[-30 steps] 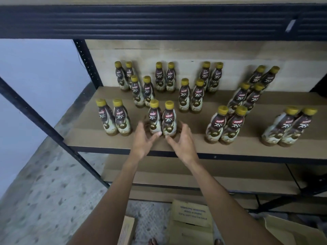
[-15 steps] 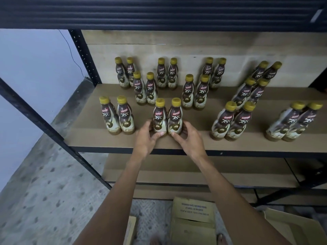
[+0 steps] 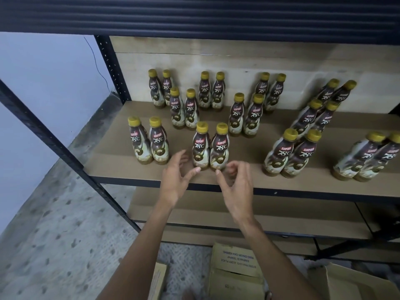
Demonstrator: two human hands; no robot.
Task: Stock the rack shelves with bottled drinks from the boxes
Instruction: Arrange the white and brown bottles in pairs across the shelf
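The black metal rack [image 3: 112, 68] takes most of the view. Its brown board shelf [image 3: 104, 156], at the height of the hands, carries all the bottles [image 3: 237, 113]. On the grey speckled floor [image 3: 54, 234] below stands a cardboard box [image 3: 236, 269] with printed flaps, and to the right of it a second box [image 3: 346, 284].

The bottles stand upright in pairs, in three staggered rows from the back of the shelf to its front edge. Each has a yellow cap, a dark brown upper label with "KOPIKO 78°C" in red and white, and a cream lower part. The front pair [image 3: 201, 146] stands near the front edge, the two bottles touching each other.

The left hand [image 3: 173, 180] is just beside the left bottle of this pair. Its fingers [image 3: 180, 158] are relaxed, a little spread, and grip nothing. The thumb tip is at the bottle's base, but I cannot tell if it touches. The right hand [image 3: 238, 185] is in front of the right bottle, its fingers loosely curled around nothing.
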